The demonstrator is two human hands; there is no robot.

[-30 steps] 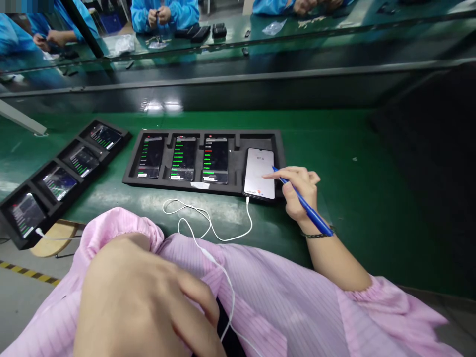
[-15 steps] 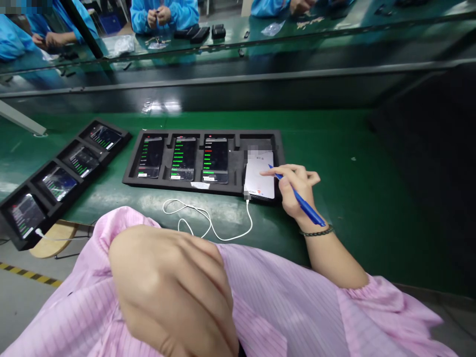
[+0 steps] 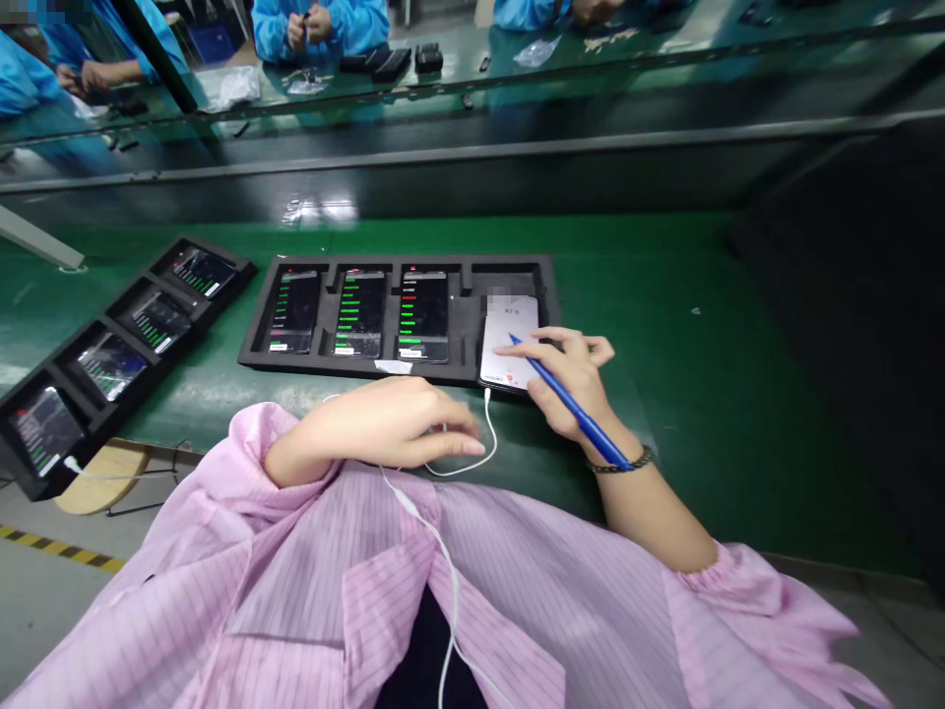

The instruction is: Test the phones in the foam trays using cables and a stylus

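A smartphone with a light screen lies at the right end of a black foam tray, overlapping its front rim. A white earphone cable is plugged into its lower edge and runs towards my chest. My right hand is closed around a blue pen, while its index finger reaches over the screen, apparently touching it. My left hand hovers palm down at the table's front edge above the cable, fingers stretched out and holding nothing. Three dark-screened phones with green text sit in the tray's other compartments.
A second black tray of several phones stands slantwise at the left, overhanging the table edge, with a white cable plugged in. A wooden stool is below it. Across a dark ledge, co-workers in blue sleeves handle small parts.
My left hand has dropped from close to the camera to the table's front edge, its fingers now extended. The right hand stays at the phone with the pen.
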